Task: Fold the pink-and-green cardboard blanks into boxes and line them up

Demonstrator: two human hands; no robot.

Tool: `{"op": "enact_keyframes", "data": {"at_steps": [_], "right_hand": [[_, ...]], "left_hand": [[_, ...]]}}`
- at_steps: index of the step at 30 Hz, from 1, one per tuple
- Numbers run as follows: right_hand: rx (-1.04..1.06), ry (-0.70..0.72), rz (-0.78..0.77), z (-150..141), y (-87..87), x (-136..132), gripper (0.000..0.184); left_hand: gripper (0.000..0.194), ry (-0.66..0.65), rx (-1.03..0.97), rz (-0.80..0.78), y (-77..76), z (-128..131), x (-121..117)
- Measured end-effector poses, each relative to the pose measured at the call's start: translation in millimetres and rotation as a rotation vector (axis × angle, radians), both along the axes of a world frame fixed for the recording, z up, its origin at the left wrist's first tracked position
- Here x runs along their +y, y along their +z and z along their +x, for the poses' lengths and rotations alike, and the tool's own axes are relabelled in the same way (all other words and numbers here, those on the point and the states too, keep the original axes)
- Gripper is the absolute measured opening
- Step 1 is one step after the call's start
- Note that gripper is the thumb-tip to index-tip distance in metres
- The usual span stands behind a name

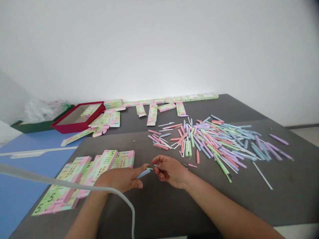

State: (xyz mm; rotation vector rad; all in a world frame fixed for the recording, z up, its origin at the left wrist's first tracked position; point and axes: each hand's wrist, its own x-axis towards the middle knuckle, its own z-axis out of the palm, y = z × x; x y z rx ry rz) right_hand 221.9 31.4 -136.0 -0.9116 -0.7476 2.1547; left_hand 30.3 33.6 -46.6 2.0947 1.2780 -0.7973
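My left hand (122, 179) is closed on a light blue pen barrel (143, 173) just above the dark grey table (161, 205). My right hand (169, 171) pinches a thin refill tip (155, 165) right at the barrel's open end. Both hands meet in front of me, near the table's middle. A big scatter of pastel pen parts (216, 141), pink, green, blue and purple, lies just beyond and to the right of my right hand. A fanned stack of flat pink-and-green cartons (84, 176) lies beside my left hand.
More flat cartons (154, 108) line the table's far edge. A red box (77, 118) and a green box with plastic bags (40, 114) stand at the back left. A blue surface (22, 166) adjoins on the left. A grey cable (74, 187) crosses my left forearm.
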Motion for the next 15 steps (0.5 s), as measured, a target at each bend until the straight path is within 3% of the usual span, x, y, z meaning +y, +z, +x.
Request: {"op": "enact_keyframes", "data": {"at_steps": [4, 7, 9, 12, 15], "right_hand": [[-0.071, -0.032, 0.225, -1, -1.1, -5, 0.017], [-0.091, 0.046, 0.45, -3, -4.3, -10, 0.027], [-0.118, 0.072, 0.517, -7, -6.3, -13, 0.03], [-0.042, 0.043, 0.444, -14, -7.5, -15, 0.03], [0.119, 0.004, 0.205, -17, -8.4, -12, 0.026]], "left_hand": [[0.072, -0.022, 0.004, 0.019, 0.3, 3, 1], [0.071, -0.051, 0.021, 0.049, 3.5, 6, 1], [0.068, -0.057, 0.029, 0.059, 7.0, 9, 0], [0.065, -0.052, 0.032, 0.059, 13.0, 17, 0], [0.067, -0.06, 0.047, 0.078, 21.9, 22, 4]]}}
